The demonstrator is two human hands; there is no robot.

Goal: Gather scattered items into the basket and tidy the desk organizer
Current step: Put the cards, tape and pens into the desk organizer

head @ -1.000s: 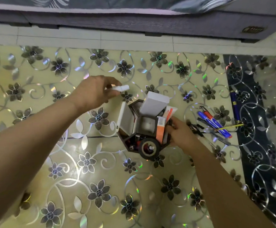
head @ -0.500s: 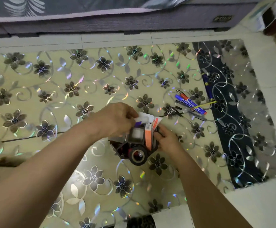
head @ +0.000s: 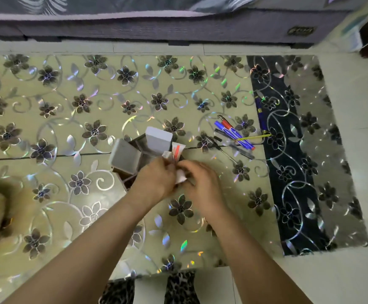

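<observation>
My left hand (head: 154,181) and right hand (head: 200,183) meet over the near side of the dark desk organizer (head: 139,148), fingers curled together round a small white item (head: 180,178); which hand truly bears it I cannot tell. To seat it well I should steady the organizer with one hand and slide the piece upright into a free compartment, beside the orange-and-white tube (head: 176,150) and the white box (head: 158,139). The loose pens (head: 233,132) lie well apart to my right, ungathered. No writing is legible anywhere.
</observation>
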